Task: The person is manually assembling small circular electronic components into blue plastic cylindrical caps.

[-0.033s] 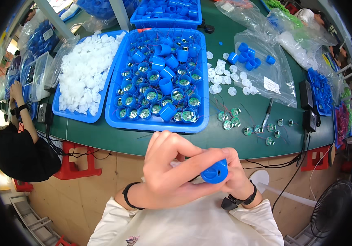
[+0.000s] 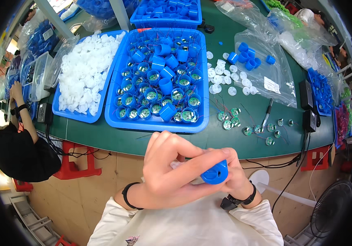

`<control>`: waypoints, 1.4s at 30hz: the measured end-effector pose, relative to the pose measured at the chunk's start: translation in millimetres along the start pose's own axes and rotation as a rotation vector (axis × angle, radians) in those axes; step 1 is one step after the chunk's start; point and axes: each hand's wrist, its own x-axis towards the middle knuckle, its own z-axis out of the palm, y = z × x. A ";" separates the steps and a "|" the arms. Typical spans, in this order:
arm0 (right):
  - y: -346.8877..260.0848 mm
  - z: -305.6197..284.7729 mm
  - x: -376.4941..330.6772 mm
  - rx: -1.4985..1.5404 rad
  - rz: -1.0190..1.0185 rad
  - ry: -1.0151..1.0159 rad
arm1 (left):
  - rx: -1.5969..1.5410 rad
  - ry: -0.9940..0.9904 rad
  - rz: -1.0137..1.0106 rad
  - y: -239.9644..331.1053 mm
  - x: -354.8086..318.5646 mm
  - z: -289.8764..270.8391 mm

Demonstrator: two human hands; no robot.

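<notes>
In front of my chest, above the table's near edge, my left hand (image 2: 172,168) and my right hand (image 2: 236,174) meet around a blue plastic piece (image 2: 215,174). Its rounded end, with a small dark slot, faces me. The left fingers and thumb are bent about its left side. My right hand closes on it from the right, its fingertips partly hidden. Something whitish shows between the left fingers, too covered to name. Beyond my hands stands a blue tray (image 2: 109,117) full of blue cups (image 2: 165,86) with green circuit boards and thin wires in them.
Left of that tray, another holds translucent white caps (image 2: 84,74). Loose round circuit boards (image 2: 247,130), a pen (image 2: 268,112) and clear discs (image 2: 217,88) lie to the right. Blue cups rest on a plastic bag (image 2: 280,78). A co-worker (image 2: 18,139) sits at far left.
</notes>
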 end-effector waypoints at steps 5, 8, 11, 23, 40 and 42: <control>-1.6 -2.7 -2.9 0.094 0.089 0.014 | -0.101 -0.044 -0.027 2.6 2.7 -3.3; 3.2 -4.8 -3.3 -0.155 -0.116 0.026 | -0.151 -0.080 -0.030 3.1 1.7 -5.3; 0.8 -4.1 -0.8 -0.226 -0.237 0.017 | -0.178 -0.117 -0.031 2.9 1.8 -5.3; 12.4 13.3 -11.0 -0.102 -0.214 0.226 | -0.239 -0.115 -0.029 2.3 -1.5 -2.2; 0.1 5.8 -20.1 0.034 0.240 0.158 | -0.161 -0.191 0.064 -4.6 9.2 -7.6; -3.0 13.8 -20.1 0.183 0.297 0.216 | -0.108 -0.161 0.093 -3.4 9.4 -6.9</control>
